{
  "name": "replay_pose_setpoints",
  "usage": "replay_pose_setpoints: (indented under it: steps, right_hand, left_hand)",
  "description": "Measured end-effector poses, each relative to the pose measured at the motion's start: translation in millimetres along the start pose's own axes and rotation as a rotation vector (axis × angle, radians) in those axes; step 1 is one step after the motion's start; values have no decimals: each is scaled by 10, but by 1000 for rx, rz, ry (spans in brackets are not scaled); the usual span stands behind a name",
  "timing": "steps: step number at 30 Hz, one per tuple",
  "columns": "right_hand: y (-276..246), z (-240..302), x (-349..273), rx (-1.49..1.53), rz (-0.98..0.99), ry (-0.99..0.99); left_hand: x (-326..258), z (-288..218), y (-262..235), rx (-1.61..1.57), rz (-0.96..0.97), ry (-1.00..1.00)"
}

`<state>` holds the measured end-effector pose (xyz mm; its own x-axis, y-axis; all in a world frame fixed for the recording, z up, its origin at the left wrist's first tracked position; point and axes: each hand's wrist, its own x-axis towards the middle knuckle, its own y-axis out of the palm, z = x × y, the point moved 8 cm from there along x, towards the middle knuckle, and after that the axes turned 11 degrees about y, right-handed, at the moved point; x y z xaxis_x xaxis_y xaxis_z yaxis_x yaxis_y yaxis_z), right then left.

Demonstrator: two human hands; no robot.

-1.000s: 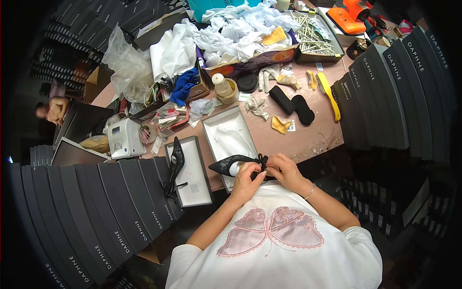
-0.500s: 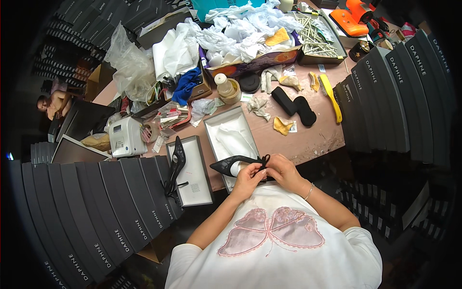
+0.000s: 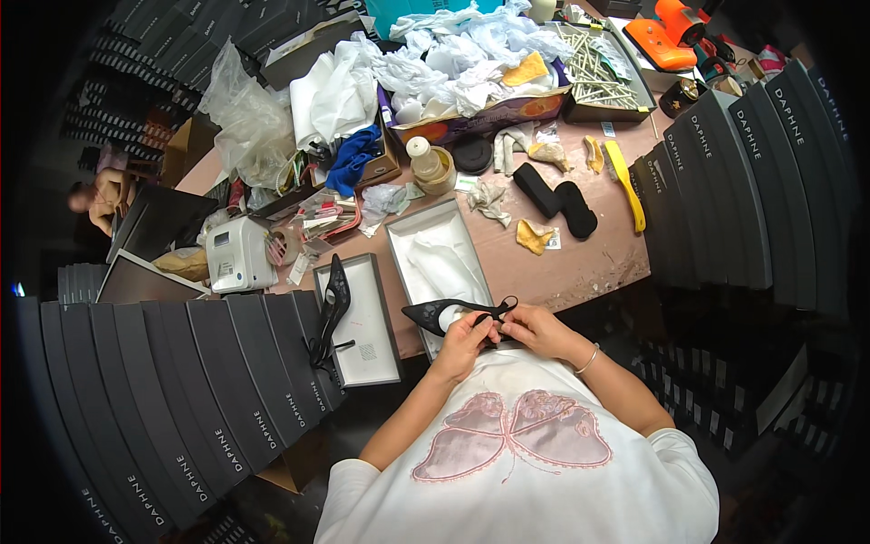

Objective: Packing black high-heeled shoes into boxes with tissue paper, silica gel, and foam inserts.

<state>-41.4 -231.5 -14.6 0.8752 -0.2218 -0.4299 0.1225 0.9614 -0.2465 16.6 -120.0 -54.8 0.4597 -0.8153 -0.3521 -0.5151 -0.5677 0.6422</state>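
A pointed black lace shoe (image 3: 422, 314) with white stuffing inside lies over the near end of an open grey shoebox (image 3: 396, 245), toe to the left. At its heel end, my left hand (image 3: 463, 347) pinches a thin black ribbon (image 3: 510, 302). My right hand (image 3: 542, 333) has its fingers closed on the same ribbon, close beside the left. A loop of it stands up above my fingertips; the heel is mostly hidden by my hands. The matching black shoe (image 3: 337, 292) rests along the left side of a grey box lid (image 3: 379, 340).
Stacked grey shoeboxes (image 3: 208, 399) rise at left, and more boxes (image 3: 716, 181) at right. On the pink table are a bottle (image 3: 430, 167), a yellow-handled brush (image 3: 623, 186), black pads (image 3: 536, 190), a carton of crumpled paper (image 3: 471, 125) and a white label printer (image 3: 239, 257).
The ribbon loop at my fingertips now stands out wider. The shoe and my hands have shifted slightly right, and my hands have drawn a little apart.
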Motion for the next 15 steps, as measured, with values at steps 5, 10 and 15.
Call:
replay_pose_setpoints:
  steps: [5,10,15]
  right_hand:
    - [39,-76,-15,103,14,82]
    - [15,32,-20,102,12,86]
    - [-7,184,-30,26,-39,-68]
  left_hand:
    - [5,-171,78,166,-4,29]
    - [30,-266,95,501,17,77]
    - [50,-296,6,656,8,150]
